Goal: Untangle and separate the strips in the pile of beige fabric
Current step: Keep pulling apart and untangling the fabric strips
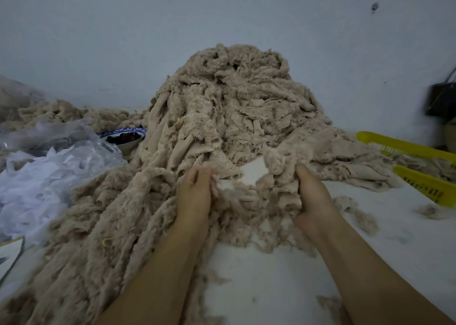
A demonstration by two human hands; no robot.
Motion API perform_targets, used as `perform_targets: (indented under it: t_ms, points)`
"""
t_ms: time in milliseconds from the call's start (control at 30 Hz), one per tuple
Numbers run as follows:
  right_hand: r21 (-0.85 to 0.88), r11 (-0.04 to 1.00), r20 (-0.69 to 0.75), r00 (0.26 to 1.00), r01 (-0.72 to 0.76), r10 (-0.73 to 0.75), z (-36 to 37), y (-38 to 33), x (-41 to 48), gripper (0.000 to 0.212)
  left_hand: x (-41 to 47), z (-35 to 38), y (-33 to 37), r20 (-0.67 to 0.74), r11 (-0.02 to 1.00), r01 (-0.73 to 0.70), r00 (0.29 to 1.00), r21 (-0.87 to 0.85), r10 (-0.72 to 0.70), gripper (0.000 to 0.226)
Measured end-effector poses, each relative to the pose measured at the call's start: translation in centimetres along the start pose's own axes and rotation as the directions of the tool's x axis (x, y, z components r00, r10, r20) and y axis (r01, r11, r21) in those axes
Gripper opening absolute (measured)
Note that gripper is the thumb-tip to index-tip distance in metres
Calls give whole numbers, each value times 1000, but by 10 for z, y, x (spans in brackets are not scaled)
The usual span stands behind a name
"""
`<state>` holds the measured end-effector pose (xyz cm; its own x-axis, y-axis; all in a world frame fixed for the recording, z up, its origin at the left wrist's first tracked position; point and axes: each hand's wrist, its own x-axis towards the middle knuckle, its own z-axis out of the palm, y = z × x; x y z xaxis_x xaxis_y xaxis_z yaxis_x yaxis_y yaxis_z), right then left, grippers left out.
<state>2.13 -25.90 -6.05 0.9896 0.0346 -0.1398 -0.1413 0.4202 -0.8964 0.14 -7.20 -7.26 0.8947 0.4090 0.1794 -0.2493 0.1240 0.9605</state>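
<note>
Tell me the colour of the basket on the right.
The basket is yellow; the head view shows it.

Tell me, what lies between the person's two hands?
Head view: tangled beige fabric strips span from the left hand to the right hand; a bare patch of white table shows just beyond.

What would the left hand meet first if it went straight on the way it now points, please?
Most likely the pile of beige fabric: the left hand, gripping fluffy strips, points away at the pile's front slope just beyond it. Depth is unclear, so this is a best guess.
</note>
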Motion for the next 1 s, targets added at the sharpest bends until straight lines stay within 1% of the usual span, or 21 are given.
perform_targets:
  t_ms: [67, 100, 167, 233, 300, 367, 400, 433, 467, 500, 567, 600, 667, 733, 767, 800, 833, 867, 933, 967, 1000]
  points:
    - [53, 998, 43, 999, -29, 27, 0, 2, 2, 38, -9, 8, -1, 120, 984, -45, 992, 171, 25, 47]
    - [60, 998, 49, 998, -31, 28, 0, 4, 3, 40, -14, 11, -1, 188, 971, -85, 981, 224, 43, 53]
    - [84, 996, 82, 996, -44, 37, 1, 5, 5, 48, -19, 14, 0, 294, 949, -167, 952, 269, 85, 60]
    - [100, 993, 122, 991, -65, 53, 3, 6, 4, 52, -20, 14, 2, 348, 926, -213, 932, 311, 97, 53]
    - [78, 994, 138, 988, -75, 64, 6, 9, 3, 50, -21, 16, 1, 412, 878, -238, 910, 414, 53, 39]
    - [44, 997, 105, 992, -68, 63, 9, 11, 0, 41, -18, 16, -3, 399, 851, -248, 916, 463, 50, 24]
    - [36, 997, 82, 995, -61, 58, 10, 11, 0, 37, -17, 15, -4, 366, 876, -215, 930, 432, 47, 24]
    - [36, 998, 60, 997, -54, 52, 10, 10, -2, 35, -15, 14, -4, 334, 922, -148, 942, 358, 21, 28]
    - [55, 997, 41, 998, -52, 50, 10, 9, -3, 30, -14, 12, -3, 312, 968, -56, 950, 246, -25, 36]
    - [80, 995, 33, 998, -53, 50, 9, 8, -4, 26, -14, 12, -1, 308, 991, 48, 948, 123, -84, 45]
    - [78, 996, -6, 999, -45, 45, 6, 7, 0, 27, -16, 14, 2, 313, 969, 238, 927, -69, -206, 52]
    - [68, 997, -22, 999, -43, 44, 6, 7, 1, 28, -16, 16, 3, 326, 946, 300, 913, -124, -247, 51]
    - [41, 998, -30, 998, -50, 51, 9, 7, 1, 24, -14, 16, 5, 370, 918, 355, 888, -178, -272, 42]
    - [-3, 997, -43, 996, -76, 76, 12, 7, 0, 30, -16, 15, 8, 374, 903, 391, 876, -178, -305, 41]
    - [-17, 996, -54, 994, -91, 90, 13, 7, 1, 35, -17, 16, 8, 338, 929, 351, 894, -116, -295, 42]
    - [-13, 995, -71, 992, -103, 102, 12, 7, 2, 37, -17, 17, 6, 290, 965, 262, 923, 2, -251, 43]
    - [-12, 994, -79, 991, -105, 104, 11, 6, 2, 38, -17, 17, 3, 252, 978, 154, 950, 139, -186, 42]
    - [-5, 995, -85, 991, -102, 101, 9, 4, 2, 38, -17, 17, -1, 216, 967, 46, 971, 250, -102, 38]
    - [27, 998, -104, 992, -63, 66, 7, 1, 2, 39, -17, 16, -1, 193, 934, -127, 979, 333, 64, 19]
    - [28, 999, -133, 991, -30, 33, 5, 1, 2, 37, -18, 16, 0, 195, 917, -190, 973, 350, 127, 14]
    - [9, 1000, -160, 987, 13, -11, 3, 0, 2, 32, -18, 15, 1, 202, 899, -252, 961, 360, 188, 16]
